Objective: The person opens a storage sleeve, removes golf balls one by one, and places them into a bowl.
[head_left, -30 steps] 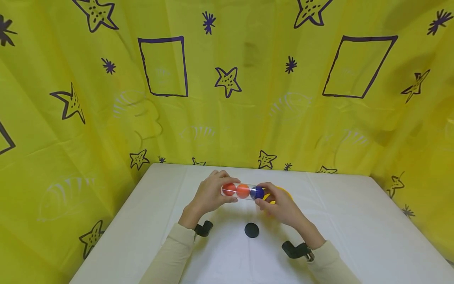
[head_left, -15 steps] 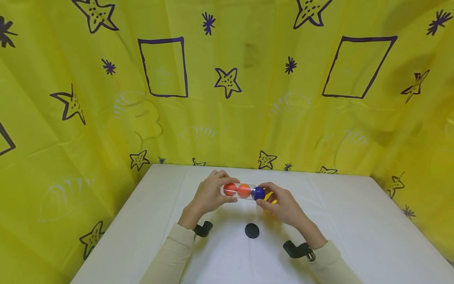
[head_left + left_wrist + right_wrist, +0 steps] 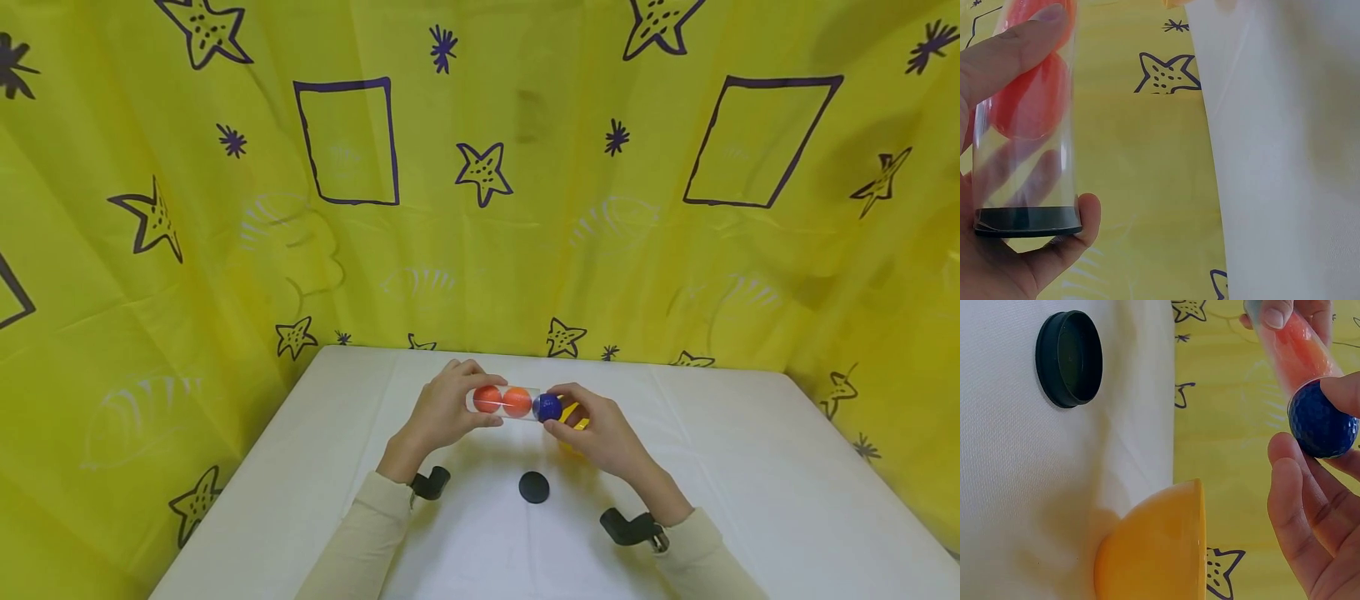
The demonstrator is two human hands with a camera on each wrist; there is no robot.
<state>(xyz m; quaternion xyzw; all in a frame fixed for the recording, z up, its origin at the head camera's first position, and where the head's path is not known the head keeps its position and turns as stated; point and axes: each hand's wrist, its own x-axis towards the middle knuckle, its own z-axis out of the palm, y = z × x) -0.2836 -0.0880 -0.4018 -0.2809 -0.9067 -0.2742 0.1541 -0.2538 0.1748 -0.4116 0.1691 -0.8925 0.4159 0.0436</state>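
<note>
Clear plastic tube [image 3: 506, 402], held lengthwise left to right above the white table [image 3: 750, 467], capped black end in the left hand [image 3: 442, 412], whose fingers and thumb wrap its barrel; contents, two orange balls [image 3: 502, 400]. Blue dimpled ball [image 3: 548, 407], pinched in the fingertips of the right hand [image 3: 596, 433] and sitting right at the tube's open right-hand mouth, in line with the long axis. Loose black cap [image 3: 534, 487] lies nearer the person; yellow bowl [image 3: 1157, 550] rests under the right hand.

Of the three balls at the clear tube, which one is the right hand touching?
The blue ball, at the tube's open end. The right hand pinches it; both orange balls sit deeper inside.
</note>
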